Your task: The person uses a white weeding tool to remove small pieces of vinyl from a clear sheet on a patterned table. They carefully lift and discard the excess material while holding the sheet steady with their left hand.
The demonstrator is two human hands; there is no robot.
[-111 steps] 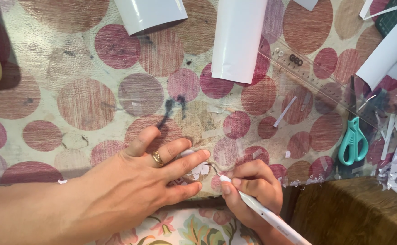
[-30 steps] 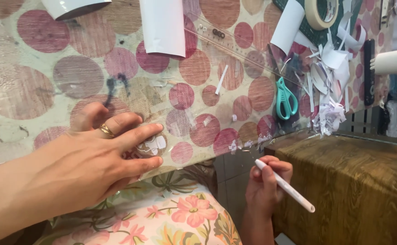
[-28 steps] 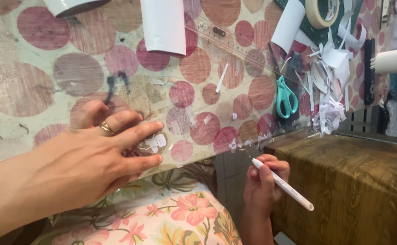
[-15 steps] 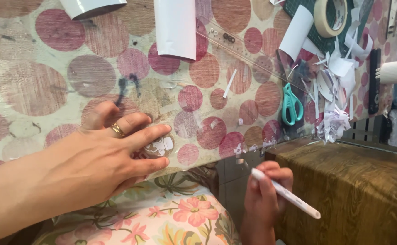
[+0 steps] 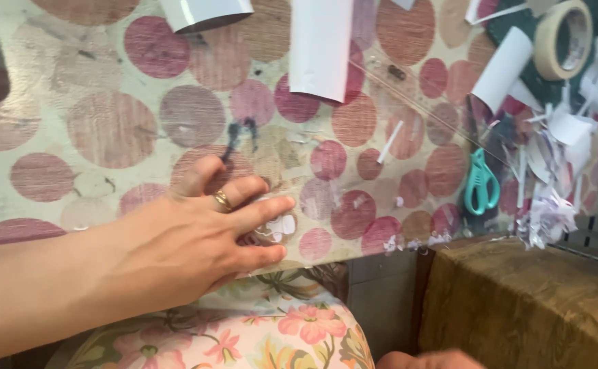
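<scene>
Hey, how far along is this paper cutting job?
Done: white offcuts are heaped beside the teal scissors. In hand: the left hand lies flat, fingers around a small white cutout; the right hand barely shows at the bottom edge. Left, probably: the white paper rolls look uncut.

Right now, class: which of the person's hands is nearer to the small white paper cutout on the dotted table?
Left. The left hand rests with fingers around the white paper cutout; the right hand is off the table, at the bottom edge.

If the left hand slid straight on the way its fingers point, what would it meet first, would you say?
The left hand points right along the dotted tablecloth. Past the small white paper cut-out at its fingertips, probably the white paper scraps near the table edge, before the teal-handled scissors.
</scene>
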